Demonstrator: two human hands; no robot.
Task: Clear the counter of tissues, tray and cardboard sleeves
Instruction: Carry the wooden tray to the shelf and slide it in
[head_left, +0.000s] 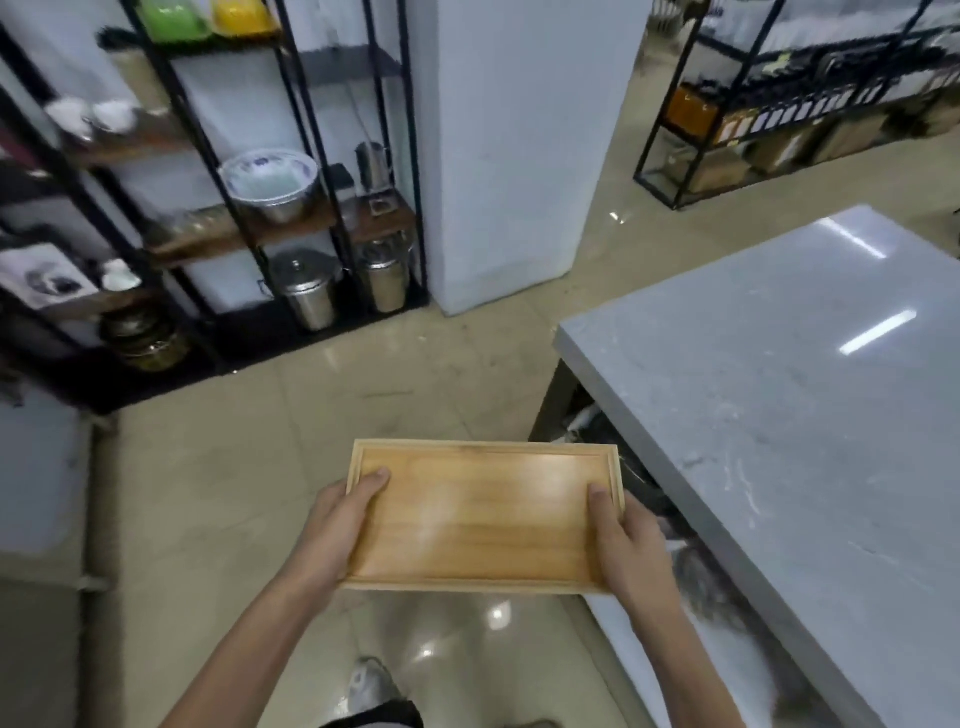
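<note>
A rectangular wooden tray (483, 514) with a raised rim is held level over the tiled floor, left of the counter. My left hand (337, 525) grips its left short edge, thumb lying on the tray's inner surface. My right hand (626, 545) grips the right short edge the same way. Nothing lies on the tray. The grey marble counter (779, 415) fills the right side, and its visible top is bare. No tissues or cardboard sleeves show.
A black metal shelf rack (249, 208) with bowls, steel pots and jars stands at the back left. A white pillar (519, 156) rises behind the tray. Another rack (779, 119) with boxes stands at the far right. My shoe (371, 686) shows on the glossy floor below.
</note>
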